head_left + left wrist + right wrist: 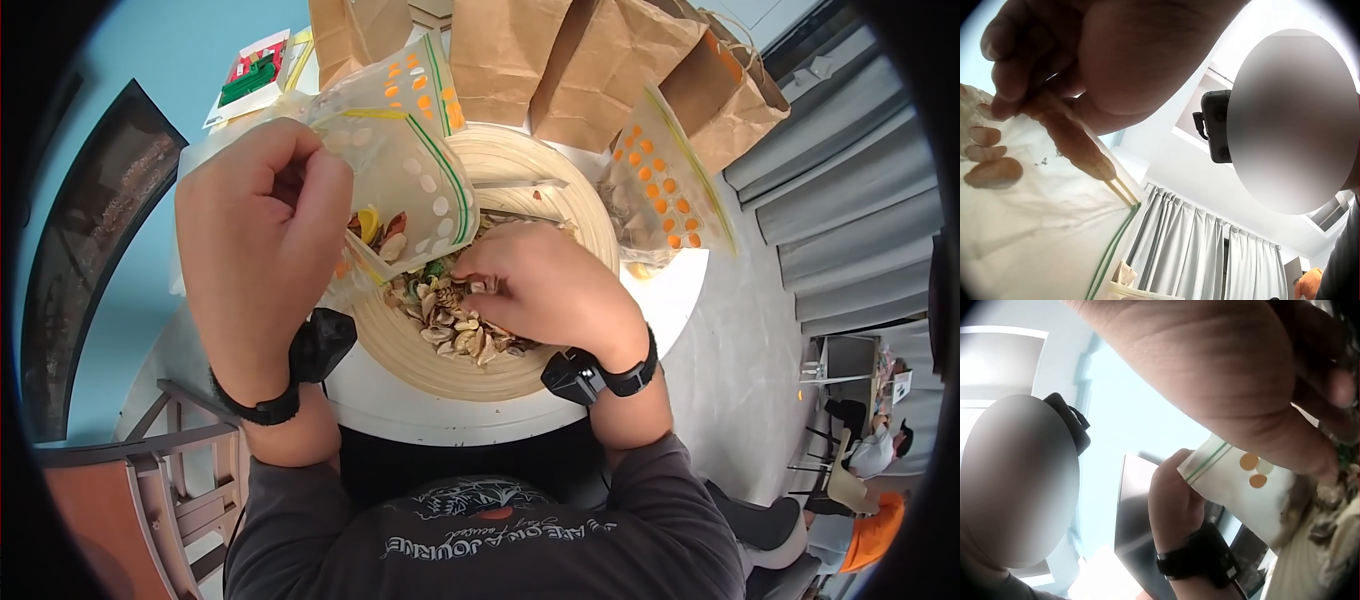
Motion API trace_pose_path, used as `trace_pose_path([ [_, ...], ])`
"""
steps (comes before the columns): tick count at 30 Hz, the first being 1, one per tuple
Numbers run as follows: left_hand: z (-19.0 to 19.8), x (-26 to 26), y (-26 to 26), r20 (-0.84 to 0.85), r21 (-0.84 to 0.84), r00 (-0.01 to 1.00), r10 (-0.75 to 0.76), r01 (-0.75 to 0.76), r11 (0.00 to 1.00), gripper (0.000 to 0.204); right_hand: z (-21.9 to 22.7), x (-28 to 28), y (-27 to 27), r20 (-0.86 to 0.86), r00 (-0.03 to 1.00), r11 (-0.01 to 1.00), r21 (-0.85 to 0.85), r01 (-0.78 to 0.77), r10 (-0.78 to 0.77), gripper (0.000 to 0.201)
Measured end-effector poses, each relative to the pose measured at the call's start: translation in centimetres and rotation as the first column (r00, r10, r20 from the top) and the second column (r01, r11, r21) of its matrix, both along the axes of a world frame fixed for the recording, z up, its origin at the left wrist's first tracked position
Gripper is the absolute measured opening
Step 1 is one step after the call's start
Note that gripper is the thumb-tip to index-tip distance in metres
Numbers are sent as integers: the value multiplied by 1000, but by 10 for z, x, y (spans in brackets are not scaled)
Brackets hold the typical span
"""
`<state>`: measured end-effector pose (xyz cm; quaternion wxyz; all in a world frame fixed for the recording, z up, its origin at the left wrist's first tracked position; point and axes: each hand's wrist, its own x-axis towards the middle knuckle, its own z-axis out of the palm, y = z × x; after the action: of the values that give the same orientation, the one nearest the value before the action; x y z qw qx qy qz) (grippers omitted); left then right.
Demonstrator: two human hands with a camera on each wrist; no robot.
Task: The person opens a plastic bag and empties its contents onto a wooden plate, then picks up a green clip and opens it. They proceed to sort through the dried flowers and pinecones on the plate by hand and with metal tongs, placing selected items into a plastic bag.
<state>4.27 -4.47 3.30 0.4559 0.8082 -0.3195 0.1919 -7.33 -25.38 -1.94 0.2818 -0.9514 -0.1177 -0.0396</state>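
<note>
My left hand [255, 215] pinches the edge of a clear zip bag [430, 190] with a green seal line and pale dots. Its mouth tilts toward the tray, and dried petals [385, 235], one of them yellow, lie inside. In the left wrist view the thumb and fingers grip the bag's film [1041, 206]. A heap of potpourri [450, 325], with dried petals and a small cone, lies on a round wooden tray [450, 385]. My right hand [555, 280] is down at this heap, fingers curled around dried bits; its fingertips are partly hidden.
Another dotted zip bag [660, 190] stands right of the tray, and one more [400, 85] is behind the held bag. Brown paper bags [600, 65] line the back. A flat strip [520, 184] lies across the tray. A wooden chair [190, 490] stands at the left.
</note>
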Motion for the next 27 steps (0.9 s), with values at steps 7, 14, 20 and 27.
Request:
trace_pose_path([
  [7, -1, -2, 0, -23, -9, 999, -25, 25, 1000, 14, -3, -1, 9, -124, 992, 1000, 13, 6, -5, 30],
  [14, -1, -3, -2, -28, -20, 998, -56, 55, 998, 14, 17, -6, -6, 84, 972, 962, 182, 202, -219, 26],
  [20, 0, -4, -1, -48, -10, 994, -97, 97, 995, 14, 18, -4, 11, 376, 612, 499, 866, 36, -696, 28],
  [27, -1, -1, 1, -11, -11, 1000, -13, 13, 1000, 15, 8, -1, 5, 452, 759, 842, 488, 229, -468, 7],
])
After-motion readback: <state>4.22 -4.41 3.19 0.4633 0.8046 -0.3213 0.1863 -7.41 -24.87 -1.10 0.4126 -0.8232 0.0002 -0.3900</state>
